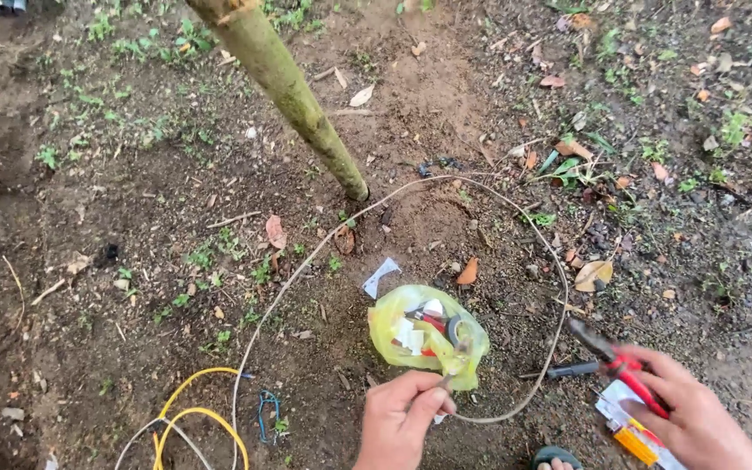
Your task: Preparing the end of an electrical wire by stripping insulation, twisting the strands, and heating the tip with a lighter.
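My left hand [402, 418] is at the bottom centre, its fingers pinched on the end of a thin white cable [446, 186] that loops over the dirt around the base of a green pole [285, 87]. Just above that hand lies a yellow plastic bag [424, 335] with small red, white and black items inside. My right hand [698, 422] at the lower right grips red-handled pliers [615, 359], jaws pointing up-left toward the cable loop. Under that hand lies a small white and yellow packet [633, 431].
Yellow, white and blue wires [193, 418] coil on the ground at lower left. A dark tool or rod [572, 370] lies by the pliers. Dry leaves, twigs and small weeds scatter over bare soil. A sandal toe [554, 457] shows at the bottom edge.
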